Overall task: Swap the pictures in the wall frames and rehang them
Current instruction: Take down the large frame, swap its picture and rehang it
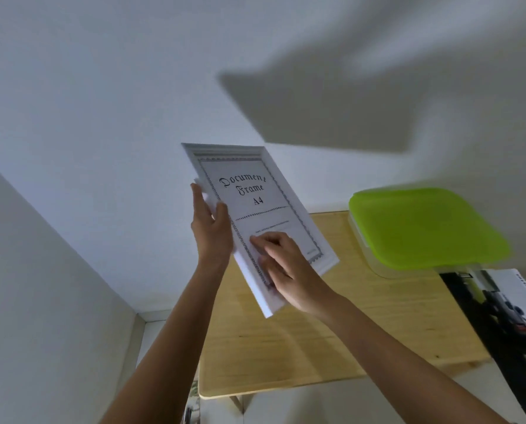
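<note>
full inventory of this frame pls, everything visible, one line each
picture frame: 1, white, holds a sheet printed "Document Frame A4", held up tilted in front of the wall
table: 1, light wood, below the frame
container: 1, lime green lid on a pale base, on the table's right side, blurred
printed picture: 1, dark photo with a white margin, at the right edge over the table's corner
wall: white, behind everything, with a large shadow at upper right
left hand: grips the frame's left edge
right hand: on the frame's lower front, fingers on the glass
</note>
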Tool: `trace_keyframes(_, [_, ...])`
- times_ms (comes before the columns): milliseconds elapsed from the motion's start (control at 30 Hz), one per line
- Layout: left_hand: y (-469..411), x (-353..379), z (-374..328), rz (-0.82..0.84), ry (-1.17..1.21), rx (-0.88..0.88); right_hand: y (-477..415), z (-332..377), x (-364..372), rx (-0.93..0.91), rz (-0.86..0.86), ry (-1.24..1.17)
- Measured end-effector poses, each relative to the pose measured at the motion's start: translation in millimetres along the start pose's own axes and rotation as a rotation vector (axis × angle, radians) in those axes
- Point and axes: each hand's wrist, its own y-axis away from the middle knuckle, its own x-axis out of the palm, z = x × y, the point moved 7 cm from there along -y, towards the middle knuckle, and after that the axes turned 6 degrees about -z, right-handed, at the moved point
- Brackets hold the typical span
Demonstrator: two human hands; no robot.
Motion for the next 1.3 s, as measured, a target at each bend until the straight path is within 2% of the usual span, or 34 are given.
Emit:
trace_keyframes(67, [-8,-11,-3,0.024,0.038,0.027,-6,-2,-10,-0.058,-0.025,0.127])
trace_keyframes(167, [-17,-21,-18,0.023,0.189,0.015,-29,-10,-49,-0.126,-0.179,0.269])
trace_keyframes(233, [-23,-23,-31,0.028,0.284,-0.007,-49,-19,-81,-0.072,-0.277,0.277])
trace_keyframes(300, [-29,-17,-44,0.047,0.349,-0.03,-68,-28,-108,0.033,-0.323,0.203])
trace_keyframes(400, [-38,3,-74,0.084,0.428,-0.026,-98,-29,-142,0.129,-0.3,0.03])
trace_keyframes(567, [-70,58,-149,0.103,0.531,0.131,-158,-21,-222,0.086,-0.427,-0.316])
trace_keyframes(667, [-90,100,-202,0.109,0.523,0.29,-186,-10,-281,-0.019,-0.517,-0.409])
trace_keyframes(800, [-109,153,-265,0.125,0.422,0.532,-219,-10,-347,-0.107,-0.647,-0.416])
trace_keyframes(933, [-122,196,-296,0.142,0.355,0.663,-244,-9,-393,-0.174,-0.701,-0.419])
trace_keyframes(1033, [-129,215,-302,0.138,0.365,0.69,-255,-9,-412,-0.223,-0.695,-0.383])
trace_keyframes(1300, [-148,234,-272,0.118,0.339,0.599,-271,-29,-412,-0.252,-0.666,-0.313])
